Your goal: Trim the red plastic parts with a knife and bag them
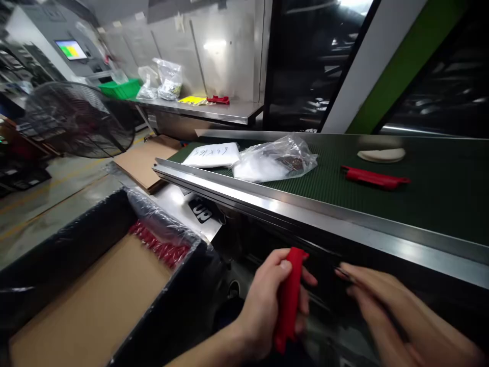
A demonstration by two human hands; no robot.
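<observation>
My left hand [263,298] is closed around a long red plastic part [289,300], held nearly upright in front of the conveyor's side. To its right, my right hand [378,295] is blurred, its thumb and fingers pinching a thin dark tool [344,273] whose tip points toward the red part without touching it. Most of that tool is hidden in the fingers, so its kind does not show. A second red plastic part [374,178] lies on the green conveyor belt [431,214], below a pale, flat, rounded piece [382,155].
A metal rail [275,204] edges the belt, where a clear plastic bag [275,160] and a white marked packet [214,154] lie. At lower left stands a plastic-lined box [153,306] with cardboard and red parts [160,244] inside. A fan [80,120] stands beyond.
</observation>
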